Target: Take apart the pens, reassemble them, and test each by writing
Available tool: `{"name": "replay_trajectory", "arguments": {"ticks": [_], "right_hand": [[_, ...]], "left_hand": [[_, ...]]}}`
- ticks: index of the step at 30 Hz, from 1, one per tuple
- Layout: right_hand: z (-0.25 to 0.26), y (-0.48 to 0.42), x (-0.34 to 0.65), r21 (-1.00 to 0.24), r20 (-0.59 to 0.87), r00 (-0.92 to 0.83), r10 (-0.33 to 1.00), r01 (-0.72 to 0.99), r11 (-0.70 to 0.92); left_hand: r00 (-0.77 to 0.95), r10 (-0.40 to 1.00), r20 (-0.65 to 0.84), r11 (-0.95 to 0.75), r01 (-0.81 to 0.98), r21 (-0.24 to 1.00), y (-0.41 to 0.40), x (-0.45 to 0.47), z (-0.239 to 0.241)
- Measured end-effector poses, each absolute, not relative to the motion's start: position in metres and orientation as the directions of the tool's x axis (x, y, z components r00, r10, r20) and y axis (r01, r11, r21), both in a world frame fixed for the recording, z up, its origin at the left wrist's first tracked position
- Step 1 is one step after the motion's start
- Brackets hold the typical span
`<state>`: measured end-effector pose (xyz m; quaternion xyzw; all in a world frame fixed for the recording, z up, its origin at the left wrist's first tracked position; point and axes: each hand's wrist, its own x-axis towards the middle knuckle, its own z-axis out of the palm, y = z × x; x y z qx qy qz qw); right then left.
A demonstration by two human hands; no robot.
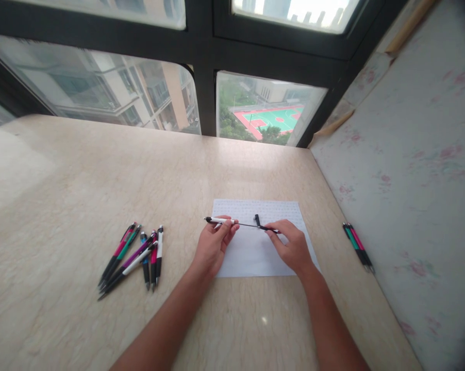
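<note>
My left hand (216,242) is closed on the white barrel of a ballpoint pen (214,220), its black clip end pointing left. A thin dark refill (248,224) sticks out of the barrel toward the right. Thumb and fingers of my right hand (293,246) pinch the refill's far end, where a thicker dark part shows, partly hidden by the fingers. A short black pen part (257,220) is just left of these fingertips, over the paper; whether it touches the refill I cannot tell. Both hands are above a sheet of written paper (255,263).
Several pens with coloured and white barrels lie in a loose pile, including a purple pen (137,251), at left on the marble-patterned surface (81,180). Two pens (358,247), green and pink, lie against the flowered wall (418,206). A dark-framed window (205,103) borders the back.
</note>
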<state>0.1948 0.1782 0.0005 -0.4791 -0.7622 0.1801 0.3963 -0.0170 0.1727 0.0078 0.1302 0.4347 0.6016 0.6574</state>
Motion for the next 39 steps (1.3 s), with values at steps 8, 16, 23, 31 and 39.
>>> {"name": "replay_trajectory", "arguments": {"ticks": [8,16,23,31,39], "right_hand": [[0.003,0.179,0.201,-0.692,0.421,-0.123,0.899,0.597,0.406],[-0.014,0.185,0.195,-0.599,0.307,0.055,0.950,0.787,0.148],[-0.010,0.192,0.167,-0.634,0.304,0.136,0.943,0.768,0.094],[0.013,0.177,0.169,-0.666,0.362,-0.182,0.914,0.636,0.390],[0.014,0.177,0.181,-0.552,0.416,-0.255,0.873,0.692,0.465]], "left_hand": [[-0.071,0.895,-0.440,0.251,-0.735,0.629,0.174,-0.019,0.007],[-0.069,0.883,-0.464,0.244,-0.777,0.581,0.176,-0.019,0.009],[-0.054,0.890,-0.452,0.258,-0.758,0.599,0.174,-0.018,0.008],[-0.040,0.912,-0.408,0.268,-0.694,0.668,0.170,-0.013,0.013],[-0.042,0.915,-0.402,0.267,-0.683,0.680,0.172,-0.014,0.009]]}}
